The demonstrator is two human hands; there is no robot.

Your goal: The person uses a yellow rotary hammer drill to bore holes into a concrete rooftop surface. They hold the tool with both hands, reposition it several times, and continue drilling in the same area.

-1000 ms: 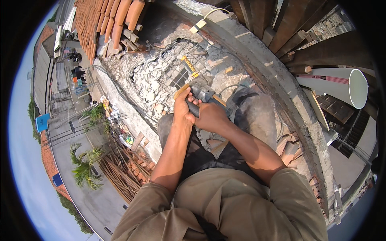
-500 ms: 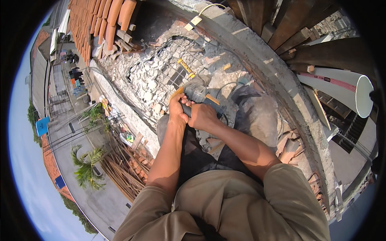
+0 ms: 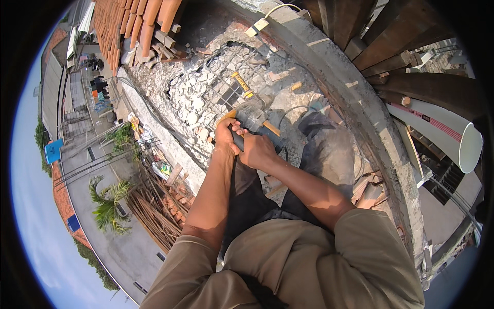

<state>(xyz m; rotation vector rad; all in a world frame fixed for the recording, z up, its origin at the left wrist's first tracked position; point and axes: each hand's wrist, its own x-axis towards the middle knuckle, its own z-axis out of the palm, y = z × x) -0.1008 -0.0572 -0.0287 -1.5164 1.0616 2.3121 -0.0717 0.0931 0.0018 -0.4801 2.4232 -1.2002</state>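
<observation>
Head view: a grey and yellow power tool (image 3: 256,119), apparently an electric breaker or grinder, is gripped by both hands over broken concrete. The left hand (image 3: 225,138) is clenched around the tool's near end beside a yellow part, and the right hand (image 3: 257,150) is wrapped around the dark handle just behind it, the two hands touching. The tool's nose is aimed into the exposed rebar mesh (image 3: 226,92) among pale concrete rubble (image 3: 193,98).

For the cutting to be done well, both grips are probably best kept firm, and the grey cable (image 3: 296,109) kept behind the tool, away from the mesh.

Room is tight. A curved concrete wall (image 3: 334,77) closes the right side, terracotta roof tiles (image 3: 139,20) lie beyond the rubble, and on the left the slab ends at an open edge above a street (image 3: 87,175) far below. Loose fragments near that edge could be knocked over.
</observation>
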